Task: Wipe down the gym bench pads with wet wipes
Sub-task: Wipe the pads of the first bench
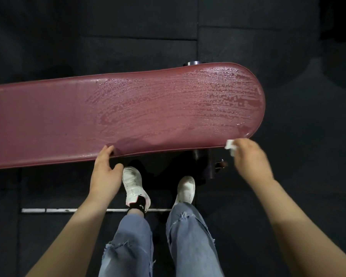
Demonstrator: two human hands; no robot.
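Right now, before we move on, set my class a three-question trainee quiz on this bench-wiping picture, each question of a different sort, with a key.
1. True or false: the right hand holds the wet wipe at the near edge of the maroon bench pad.
2. Multiple choice: which part of the pad shows wet streaks? A. its rounded right end; B. its left stretch; C. no part.
3. Fill in: the left hand rests its fingers on the pad's near ____.

Key: 1 true; 2 A, the streaks cover the rounded right end, while the left stretch looks dry; 3 edge.
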